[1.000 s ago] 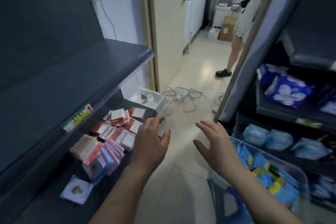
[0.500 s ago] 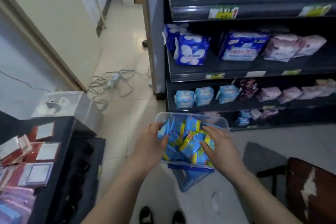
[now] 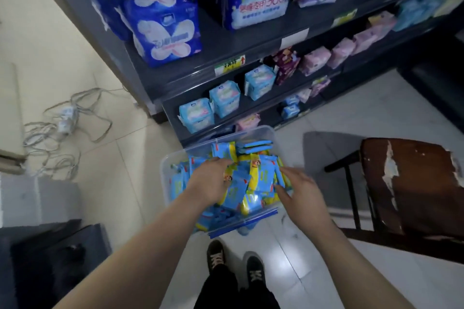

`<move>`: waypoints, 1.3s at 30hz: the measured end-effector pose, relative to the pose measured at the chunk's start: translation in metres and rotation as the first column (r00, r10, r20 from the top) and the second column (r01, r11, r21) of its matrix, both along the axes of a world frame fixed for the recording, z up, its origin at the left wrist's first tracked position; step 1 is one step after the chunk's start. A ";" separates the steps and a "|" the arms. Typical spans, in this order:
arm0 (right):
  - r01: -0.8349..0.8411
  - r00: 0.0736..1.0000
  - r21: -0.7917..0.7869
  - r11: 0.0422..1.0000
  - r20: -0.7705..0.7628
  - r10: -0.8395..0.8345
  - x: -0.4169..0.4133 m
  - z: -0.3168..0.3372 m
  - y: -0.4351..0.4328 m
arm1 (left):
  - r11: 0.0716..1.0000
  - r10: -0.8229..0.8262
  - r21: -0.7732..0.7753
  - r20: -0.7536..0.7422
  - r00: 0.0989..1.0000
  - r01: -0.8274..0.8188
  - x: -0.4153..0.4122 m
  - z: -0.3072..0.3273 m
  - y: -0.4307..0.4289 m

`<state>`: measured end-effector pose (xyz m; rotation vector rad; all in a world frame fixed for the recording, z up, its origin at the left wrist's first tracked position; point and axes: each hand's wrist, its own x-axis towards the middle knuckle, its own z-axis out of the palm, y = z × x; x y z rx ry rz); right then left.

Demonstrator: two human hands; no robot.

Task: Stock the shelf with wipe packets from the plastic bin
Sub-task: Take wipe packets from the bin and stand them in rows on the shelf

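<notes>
A clear plastic bin (image 3: 166, 178) with a blue-edged rim stands on the floor in front of my feet, heaped with several blue-and-yellow wipe packets (image 3: 259, 174). My left hand (image 3: 208, 182) lies on the left side of the heap. Its fingers bend down among the packets and their tips are hidden. At the heap's right side, my right hand (image 3: 298, 192) touches the packets with spread, fairly straight fingers. Neither hand has lifted a packet clear of the bin.
A dark shelving unit (image 3: 296, 40) just behind the bin holds blue, pink and purple packs. A worn brown chair (image 3: 414, 183) stands at the right. A dark shelf corner (image 3: 50, 246) is at the lower left. Tangled cables (image 3: 62, 120) lie on the tiled floor.
My view swung from the left shelf with red packets down to the bin. Both hands moved from mid-air onto the heap of packets, the left one further over it.
</notes>
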<state>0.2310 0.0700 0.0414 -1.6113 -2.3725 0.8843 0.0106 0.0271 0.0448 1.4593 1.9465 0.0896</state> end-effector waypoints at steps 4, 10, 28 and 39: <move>0.097 0.995 -0.040 0.994 -0.007 -0.097 -0.004 -0.037 0.013 | 0.980 -0.175 -0.114 -0.067 0.982 0.166 0.005 -0.053 0.031; 0.167 0.986 -0.093 0.982 0.000 -0.168 -0.003 -0.093 0.026 | 0.887 -0.422 -0.281 -0.167 0.891 0.367 0.021 -0.127 0.054; 0.440 0.895 -0.310 0.843 0.226 -0.385 -0.040 -0.177 0.033 | 0.993 0.119 0.011 0.035 0.992 -0.119 -0.035 -0.109 0.055; 0.457 0.870 -0.217 0.862 0.311 -0.383 -0.061 -0.176 0.046 | 0.787 0.547 0.140 0.290 0.785 -0.600 -0.047 -0.083 0.010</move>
